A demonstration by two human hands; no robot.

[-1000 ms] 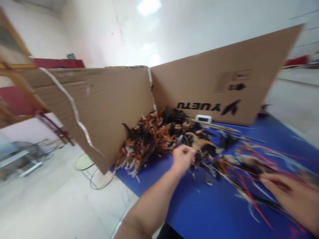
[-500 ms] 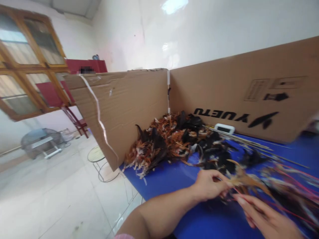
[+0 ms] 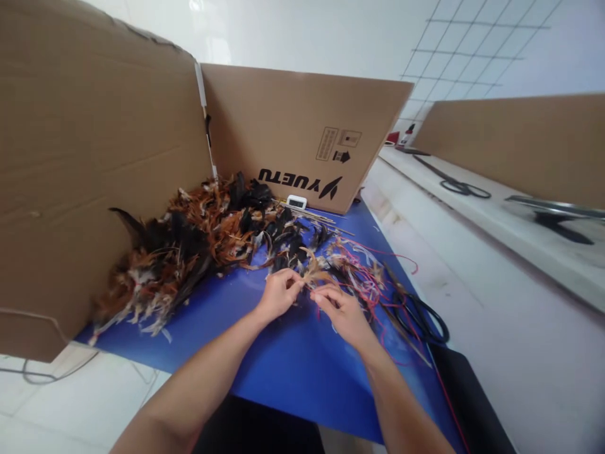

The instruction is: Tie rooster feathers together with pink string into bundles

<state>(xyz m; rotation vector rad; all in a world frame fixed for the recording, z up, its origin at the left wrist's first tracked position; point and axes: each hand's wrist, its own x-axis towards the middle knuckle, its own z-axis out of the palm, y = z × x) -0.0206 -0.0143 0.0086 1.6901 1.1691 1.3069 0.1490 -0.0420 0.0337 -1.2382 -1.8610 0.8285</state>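
Note:
Over the blue table (image 3: pixel 283 372), my left hand (image 3: pixel 282 291) pinches the base of a small bunch of light brown feathers (image 3: pixel 316 271). Close to its right, my right hand (image 3: pixel 341 310) has its thumb and forefinger pressed together at the bunch's lower end; whatever lies between those fingertips is too small to make out. Behind my hands, black feathers (image 3: pixel 288 243) lie loose. A large heap of brown and black feathers (image 3: pixel 227 221) spreads along the cardboard at the left and back. Pink strings (image 3: pixel 373 287) lie tangled to the right of my hands.
Cardboard panels (image 3: pixel 302 113) stand behind and at the left. A small white device (image 3: pixel 297 202) and thin sticks (image 3: pixel 326 222) lie at the back. Black-handled scissors (image 3: pixel 423 318) and a black object (image 3: pixel 467 397) are at the right. More scissors (image 3: pixel 460 187) rest on a white ledge (image 3: pixel 501 221).
The view has swung to the right, bringing the ledge, scissors and tangled strings into sight. Both hands stay close together at the feather bunch; the red strand seen between them earlier is now indistinct.

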